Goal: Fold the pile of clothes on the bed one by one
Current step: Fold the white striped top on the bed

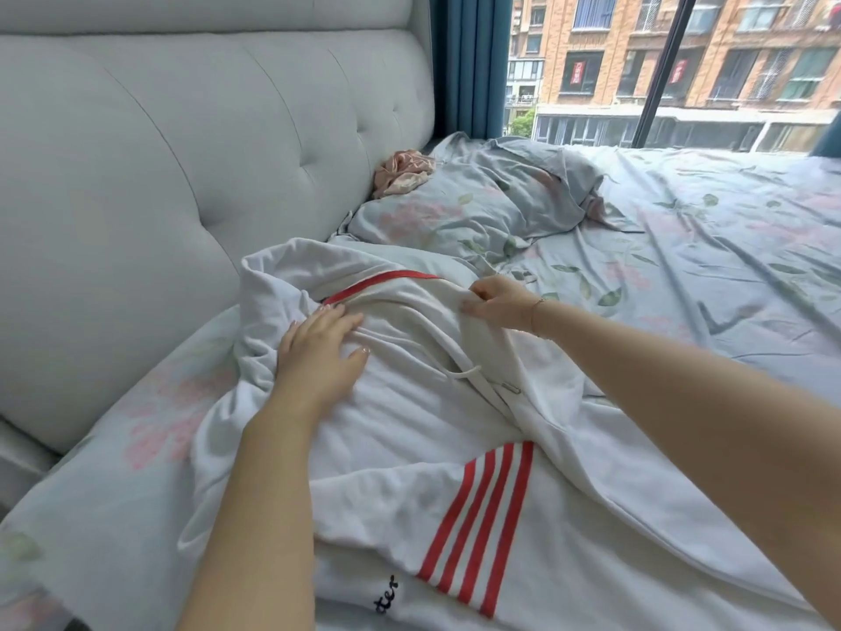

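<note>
Now a white hoodie point(409, 430) is being spread on the bed point(710, 248), its long axis running from the near edge away toward the headboard point(182, 143), with the hood end pointing at the headboard and the hem end toward the camera. Four red stripes point(478, 526) are being shown on the near part, slanting up to the right, and a red band point(377, 282) is lying across the hood. The left hand point(318, 352) is being pressed flat on the cloth below the hood, fingers spread. A fold of the hood's edge is being pinched by the right hand point(498, 302), fingers curled around it. A drawstring point(473, 375) is trailing between the two arms. Beyond the hoodie, a floral pillow point(459, 211) is being leaned against the headboard, with a pink garment point(402, 171) crumpled at its far corner.
</note>
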